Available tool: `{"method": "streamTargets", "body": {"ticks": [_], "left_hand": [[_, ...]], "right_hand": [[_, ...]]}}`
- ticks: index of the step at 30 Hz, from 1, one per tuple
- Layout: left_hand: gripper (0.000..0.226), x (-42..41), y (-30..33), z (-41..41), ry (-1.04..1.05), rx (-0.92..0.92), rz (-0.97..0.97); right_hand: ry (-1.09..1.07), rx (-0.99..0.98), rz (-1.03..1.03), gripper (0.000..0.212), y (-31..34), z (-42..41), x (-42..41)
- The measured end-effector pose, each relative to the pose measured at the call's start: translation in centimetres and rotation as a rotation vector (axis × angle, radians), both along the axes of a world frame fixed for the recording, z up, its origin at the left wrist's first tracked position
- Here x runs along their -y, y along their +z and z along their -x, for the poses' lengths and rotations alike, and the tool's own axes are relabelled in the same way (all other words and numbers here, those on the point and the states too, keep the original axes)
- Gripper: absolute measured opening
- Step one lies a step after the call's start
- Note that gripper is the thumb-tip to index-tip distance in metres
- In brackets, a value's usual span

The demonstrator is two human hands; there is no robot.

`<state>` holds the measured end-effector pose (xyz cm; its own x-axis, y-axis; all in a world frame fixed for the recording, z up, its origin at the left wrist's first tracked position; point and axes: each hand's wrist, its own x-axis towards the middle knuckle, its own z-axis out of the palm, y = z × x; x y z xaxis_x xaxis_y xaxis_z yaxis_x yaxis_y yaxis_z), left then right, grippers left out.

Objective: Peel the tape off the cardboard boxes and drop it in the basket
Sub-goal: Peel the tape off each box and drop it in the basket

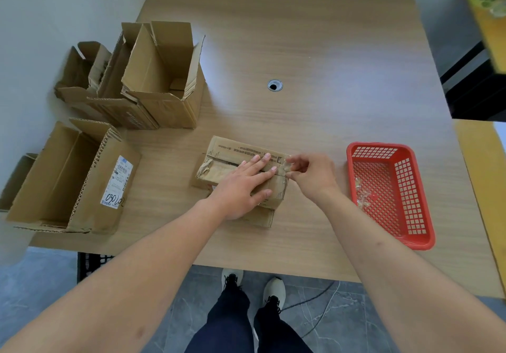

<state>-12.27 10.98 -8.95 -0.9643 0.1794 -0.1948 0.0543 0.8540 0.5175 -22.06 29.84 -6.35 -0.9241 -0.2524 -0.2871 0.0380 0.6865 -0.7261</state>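
At the tabletop's left edge lies an open cardboard box with a shipping label (72, 180), its flaps spread. Behind it, toward the far left corner, stands a cluster of open boxes (142, 78), flaps up. A small round cable hole (274, 85) sits in the middle of the tabletop (315, 37).

Near the front edge, about midway along, is the flattened box being worked on (235, 161), its printed face upward. The person's left hand (241, 185) lies flat on it, fingers straight and spread, pressing it down. Just right of that, at the box's right end, the right hand (312, 173) has its thumb and fingers pinched on a strip of clear tape (287, 165) that is lifted at the box's corner; how much of the strip remains stuck is hard to tell.

Toward the right edge, near the front, sits the red plastic basket (419, 232), apart from the box. Inside it lie a few crumpled bits of clear tape (362, 196).

Below the front edge, the person's dark trousers and pale shoes show against a grey floor.
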Motion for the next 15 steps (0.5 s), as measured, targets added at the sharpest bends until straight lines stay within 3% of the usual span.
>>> {"method": "streamTargets", "body": {"ticks": [6, 11, 15], "left_hand": [[0.058, 1.9, 0.7, 0.5, -0.074, -0.001, -0.045], [0.052, 1.7, 0.4, 1.0, -0.041, -0.082, 0.054], [0.043, 0.6, 0.4, 2.0, -0.017, -0.177, 0.177]], "right_hand": [[-0.359, 0.299, 0.341, 0.025, -0.2, -0.8, 0.4], [-0.481, 0.279, 0.342, 0.019, -0.3, -1.7, 1.2], [-0.368, 0.183, 0.273, 0.021, -0.1, -2.3, 1.2]]}}
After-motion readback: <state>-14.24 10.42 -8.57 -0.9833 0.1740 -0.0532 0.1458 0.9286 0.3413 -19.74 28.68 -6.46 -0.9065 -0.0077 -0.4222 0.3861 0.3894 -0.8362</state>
